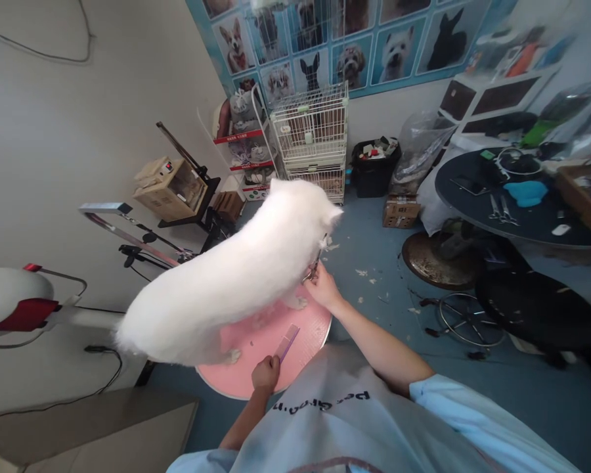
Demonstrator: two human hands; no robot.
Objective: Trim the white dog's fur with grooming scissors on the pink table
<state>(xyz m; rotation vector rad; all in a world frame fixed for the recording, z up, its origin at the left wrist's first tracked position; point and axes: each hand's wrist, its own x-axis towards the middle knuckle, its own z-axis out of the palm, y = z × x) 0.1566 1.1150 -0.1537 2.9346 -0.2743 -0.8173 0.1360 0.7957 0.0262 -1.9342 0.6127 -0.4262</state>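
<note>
A: Where is the white dog (236, 276)?
B: Standing on the round pink table (312, 325).
A: And the hands?
B: The right hand (322, 287) grips scissors (316, 266) at its chest. The left hand (265, 374) is fisted around a purple comb (288, 341).

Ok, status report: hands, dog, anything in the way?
Right hand shut on scissors at dog fur. Left hand holds comb over pink table. Nothing blocks scissors.

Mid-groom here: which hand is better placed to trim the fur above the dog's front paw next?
Right, probably. The right hand holds the scissors at the fur of the dog, just above that front paw. The left hand grips a comb low by the pink table edge, away from it.
</note>
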